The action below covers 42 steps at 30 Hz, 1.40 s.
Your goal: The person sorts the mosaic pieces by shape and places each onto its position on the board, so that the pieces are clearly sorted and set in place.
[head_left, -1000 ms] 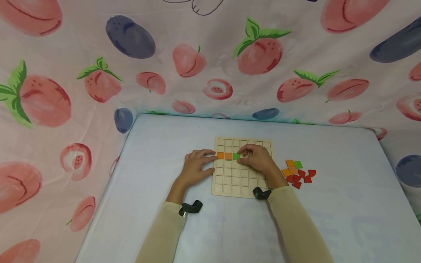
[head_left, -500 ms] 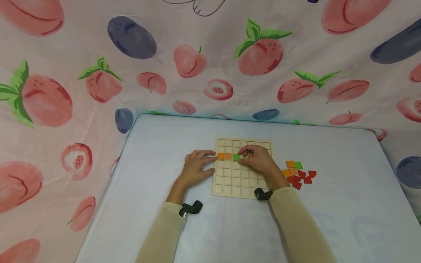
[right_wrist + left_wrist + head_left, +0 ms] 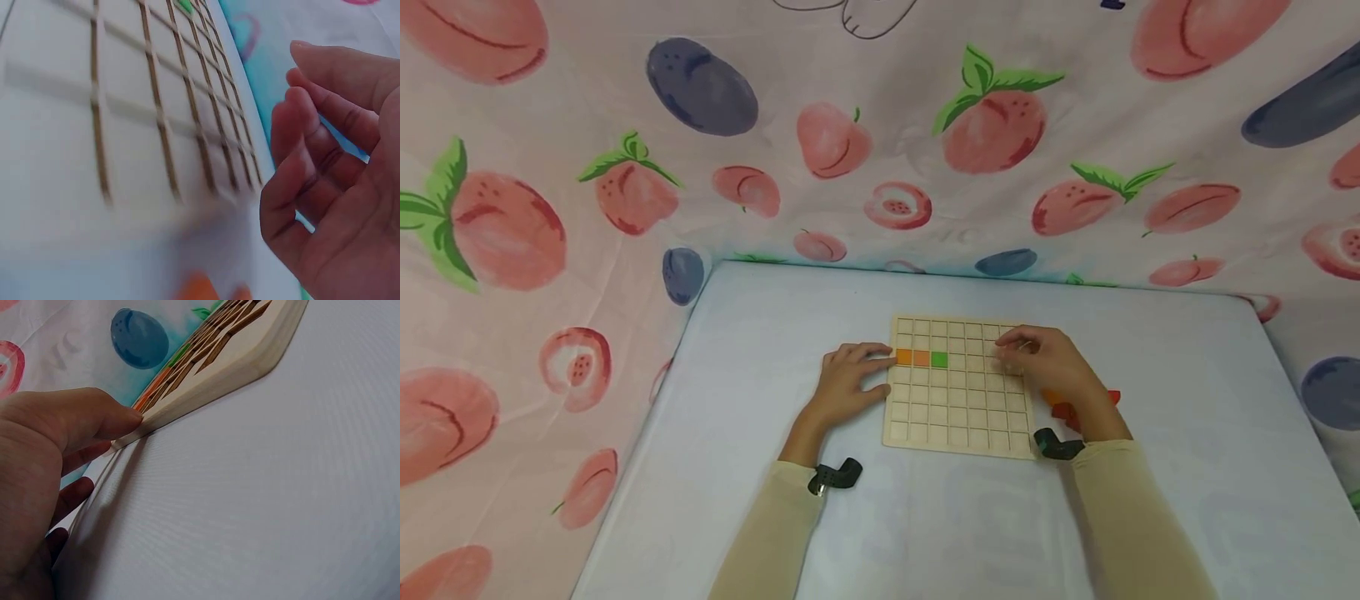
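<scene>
from my feed, the gridded wooden board [image 3: 936, 414] lies flat on the white counter [image 3: 880, 525], and i place everything by it. at its left edge i see the person's left hand [image 3: 847, 379], fingers spread apart; the left wrist view shows the thumb touching the board's side. over the board's right part i see the right hand [image 3: 1045, 358], fingers loosely bent, thumb and forefinger apart; i cannot tell whether they touch the board. in its third row from the far side, starting at the left, sit an orange tile [image 3: 904, 357], a paler orange tile [image 3: 921, 358] and a green tile [image 3: 939, 360], side by side. just right of the board, partly hidden by the right hand and forearm, i make out red pieces [image 3: 1066, 413] and an orange piece [image 3: 1051, 397]. beyond the board hangs fruit-patterned cloth [image 3: 880, 150].
</scene>
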Tool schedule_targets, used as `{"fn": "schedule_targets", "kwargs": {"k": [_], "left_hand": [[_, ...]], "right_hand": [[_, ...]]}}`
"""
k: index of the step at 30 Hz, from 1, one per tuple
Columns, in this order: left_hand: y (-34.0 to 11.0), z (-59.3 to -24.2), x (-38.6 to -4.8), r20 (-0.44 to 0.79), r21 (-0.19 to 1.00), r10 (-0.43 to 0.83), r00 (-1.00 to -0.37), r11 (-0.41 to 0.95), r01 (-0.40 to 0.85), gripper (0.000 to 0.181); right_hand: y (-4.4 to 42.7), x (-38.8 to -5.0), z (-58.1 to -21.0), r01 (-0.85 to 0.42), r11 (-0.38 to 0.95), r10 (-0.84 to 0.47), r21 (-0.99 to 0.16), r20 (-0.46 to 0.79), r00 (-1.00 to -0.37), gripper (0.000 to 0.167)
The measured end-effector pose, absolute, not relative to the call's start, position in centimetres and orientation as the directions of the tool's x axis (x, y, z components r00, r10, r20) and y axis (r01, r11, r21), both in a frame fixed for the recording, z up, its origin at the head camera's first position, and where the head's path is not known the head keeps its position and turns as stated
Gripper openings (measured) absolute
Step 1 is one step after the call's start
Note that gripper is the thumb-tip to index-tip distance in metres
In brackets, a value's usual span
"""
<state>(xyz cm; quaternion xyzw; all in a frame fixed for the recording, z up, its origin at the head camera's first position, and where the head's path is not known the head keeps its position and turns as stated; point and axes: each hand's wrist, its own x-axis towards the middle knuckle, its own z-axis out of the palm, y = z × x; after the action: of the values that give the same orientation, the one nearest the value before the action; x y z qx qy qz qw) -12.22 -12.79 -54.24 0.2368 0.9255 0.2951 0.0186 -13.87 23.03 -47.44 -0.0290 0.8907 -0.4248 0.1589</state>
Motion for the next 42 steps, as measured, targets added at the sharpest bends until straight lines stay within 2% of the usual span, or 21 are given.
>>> {"fn": "schedule_targets", "kwargs": {"k": [8,13,20,42], "left_hand": [[-12.7,-54.3,-12.2,0.108,0.551,0.443,-0.890,0.718,0.425,0.045],[-12.7,-54.1,-12.1,0.110,0.557,0.445,-0.889,0.713,0.426,0.045],[-12.6,-53.9,-12.1,0.113,0.558,0.444,-0.889,0.712,0.427,0.044],[-12.7,-53.9,-12.1,0.114,0.557,0.451,-0.885,0.709,0.432,0.043]], "right_hand": [[27.8,-13.0,-46.5,0.080,0.801,-0.107,-0.594,-0.272,-0.956,0.037],[30.3,-12.4,-46.8,0.130,0.837,-0.044,-0.531,-0.301,-0.953,0.040],[32.5,-11.9,-47.3,0.166,0.829,-0.043,-0.534,-0.356,-0.934,0.048],[33.5,-12.1,-48.8,0.110,0.860,-0.077,-0.498,-0.340,-0.937,0.037]]}}
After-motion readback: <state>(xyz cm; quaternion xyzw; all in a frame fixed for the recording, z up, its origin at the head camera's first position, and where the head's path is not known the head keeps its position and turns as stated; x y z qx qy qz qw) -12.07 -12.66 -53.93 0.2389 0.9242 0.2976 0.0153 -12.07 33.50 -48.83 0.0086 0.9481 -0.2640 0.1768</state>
